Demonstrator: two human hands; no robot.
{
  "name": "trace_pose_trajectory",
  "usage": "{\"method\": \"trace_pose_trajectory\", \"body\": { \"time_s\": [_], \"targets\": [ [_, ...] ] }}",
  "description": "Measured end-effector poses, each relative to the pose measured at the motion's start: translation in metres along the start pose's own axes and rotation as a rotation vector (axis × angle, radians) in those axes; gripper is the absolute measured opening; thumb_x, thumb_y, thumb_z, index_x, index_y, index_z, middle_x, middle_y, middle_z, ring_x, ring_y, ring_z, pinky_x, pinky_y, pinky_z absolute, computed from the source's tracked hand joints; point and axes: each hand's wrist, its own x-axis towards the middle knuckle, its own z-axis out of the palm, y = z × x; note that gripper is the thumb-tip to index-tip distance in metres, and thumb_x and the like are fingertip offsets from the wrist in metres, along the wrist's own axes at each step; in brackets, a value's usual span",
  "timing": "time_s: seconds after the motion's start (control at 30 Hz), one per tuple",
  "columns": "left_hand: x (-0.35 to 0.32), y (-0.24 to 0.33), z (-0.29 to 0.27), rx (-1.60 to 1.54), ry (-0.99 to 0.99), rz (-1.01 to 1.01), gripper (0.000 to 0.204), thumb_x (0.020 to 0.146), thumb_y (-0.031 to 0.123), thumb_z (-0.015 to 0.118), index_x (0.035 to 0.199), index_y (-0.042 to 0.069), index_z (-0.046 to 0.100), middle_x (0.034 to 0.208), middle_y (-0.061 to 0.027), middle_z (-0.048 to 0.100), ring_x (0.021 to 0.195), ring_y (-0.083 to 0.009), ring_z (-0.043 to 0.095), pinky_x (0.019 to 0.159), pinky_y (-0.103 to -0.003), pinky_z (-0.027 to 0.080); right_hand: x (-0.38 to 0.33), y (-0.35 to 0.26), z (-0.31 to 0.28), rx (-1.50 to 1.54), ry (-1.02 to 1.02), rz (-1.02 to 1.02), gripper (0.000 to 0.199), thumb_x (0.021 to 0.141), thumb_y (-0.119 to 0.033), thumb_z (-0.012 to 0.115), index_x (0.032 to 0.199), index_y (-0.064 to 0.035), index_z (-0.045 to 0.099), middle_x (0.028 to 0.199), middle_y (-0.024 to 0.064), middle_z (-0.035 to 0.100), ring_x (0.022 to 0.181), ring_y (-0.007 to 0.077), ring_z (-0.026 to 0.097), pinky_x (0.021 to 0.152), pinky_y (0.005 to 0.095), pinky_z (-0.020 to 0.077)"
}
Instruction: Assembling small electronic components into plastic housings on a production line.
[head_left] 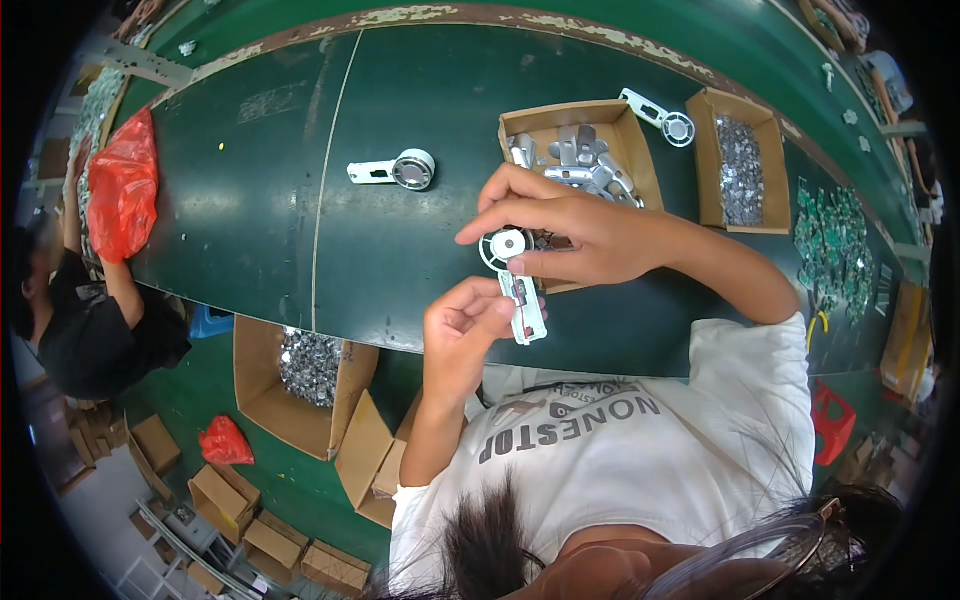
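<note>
A pale mint handheld fan housing (pixel 527 322), with a round ringed head and an open handle, is held just above the near edge of the table. My left hand (pixel 462 325) closes around its handle, thumb and fingers on either side; a small dark part and a thin reddish wire show inside the handle. My right hand (pixel 590 235) arches over the round head, its thumb against the lower rim of the white hub (pixel 508 243). The index finger stretches past the ring's left side. Whether those fingertips touch the head I cannot make out.
Beyond my right hand stands a carton of silvery curved pieces (pixel 585 150), with a carton of small shiny parts (pixel 740 170) beside it. Two similar fan pieces (pixel 412 170) (pixel 678 128) lie on the table. Green circuit boards (pixel 832 245) spread at right. A co-worker handles a red bag (pixel 125 185).
</note>
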Motion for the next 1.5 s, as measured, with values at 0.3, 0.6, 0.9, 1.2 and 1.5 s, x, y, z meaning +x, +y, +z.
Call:
{"method": "trace_pose_trajectory", "body": {
  "time_s": [0.3,0.6,0.9,1.2,1.5],
  "targets": [
    [0.002,-0.004,0.002,-0.182,0.026,-0.089,0.019,0.095,0.011,0.047,0.096,-0.006,0.056,0.088,-0.0177,0.065,0.08,-0.0259,0.068,0.071,-0.037,0.059,-0.003,-0.003,-0.002,0.085,0.02,0.061,0.033,0.087,-0.013,0.06,0.119,-0.005,0.058,0.108,0.0066,0.042,0.1,0.0167,0.045,0.083,0.0272,0.04],
    [0.0,-0.003,0.005,-0.077,0.077,-0.05,0.021,0.096,0.011,0.047,0.092,-0.007,0.057,0.083,-0.0164,0.066,0.075,-0.0249,0.069,0.066,-0.033,0.06,-0.005,0.002,0.0,0.02,0.02,0.024,0.033,0.086,-0.011,0.06,0.119,-0.0047,0.059,0.107,0.0065,0.042,0.099,0.017,0.045,0.082,0.028,0.0407],
    [-0.001,-0.001,0.008,-0.071,0.066,-0.041,0.023,0.096,0.013,0.046,0.094,-0.007,0.057,0.085,-0.0165,0.066,0.078,-0.0255,0.068,0.066,-0.034,0.06,-0.006,0.002,0.001,0.027,0.049,0.015,0.033,0.085,-0.009,0.061,0.118,-0.0051,0.06,0.106,0.0061,0.043,0.097,0.0167,0.045,0.081,0.0274,0.0408],
    [-0.003,-0.003,0.01,0.005,0.073,-0.005,0.013,0.086,-0.001,0.058,0.096,-0.008,0.058,0.088,-0.0173,0.066,0.08,-0.0235,0.068,0.072,-0.034,0.057,-0.005,-0.002,0.001,0.052,0.082,0.009,0.026,0.083,-0.008,0.062,0.108,-0.0032,0.061,0.105,0.0066,0.043,0.095,0.0166,0.046,0.08,0.0276,0.0403],
    [-0.001,0.003,0.023,-0.033,0.091,0.078,0.015,0.086,0.0,0.061,0.1,-0.006,0.059,0.086,-0.0082,0.066,0.075,-0.009,0.061,0.066,-0.02,0.049,0.004,-0.011,0.044,-0.3,0.521,0.051,0.025,0.087,-0.021,0.061,0.101,-0.002,0.053,0.09,0.0123,0.049,0.074,0.0252,0.052,0.067,0.0336,0.0427]
  ]
}}
